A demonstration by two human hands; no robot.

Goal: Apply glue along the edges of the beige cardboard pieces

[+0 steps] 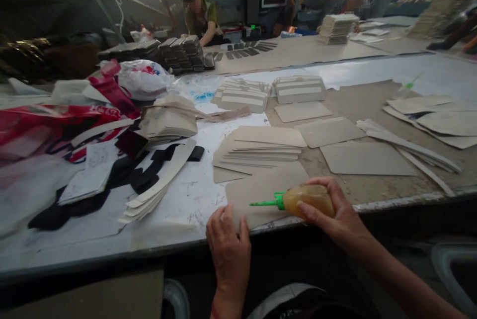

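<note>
My right hand point(331, 204) is wrapped around a squeeze bottle point(307, 199) of amber liquid with a green nozzle. The bottle lies nearly level, its tip pointing left just over a beige cardboard panel point(261, 192) at the table's near edge. On that panel's lower left corner rests my left hand point(230, 239), thumb apart from the fingers. Directly behind is a fanned stack of similar panels point(261, 145). Two single panels, one point(331, 131) farther back and one point(367, 158) nearer, lie to the right. Curved cardboard strips point(413, 147) lie beyond them.
At left are more strips point(160, 185), black bands point(145, 175), a notepad point(89, 170), a panel stack point(167, 120) and plastic bags point(141, 79). Finished-looking pieces with pale strips point(300, 89) sit farther back. A co-worker point(201, 13) works at another table behind.
</note>
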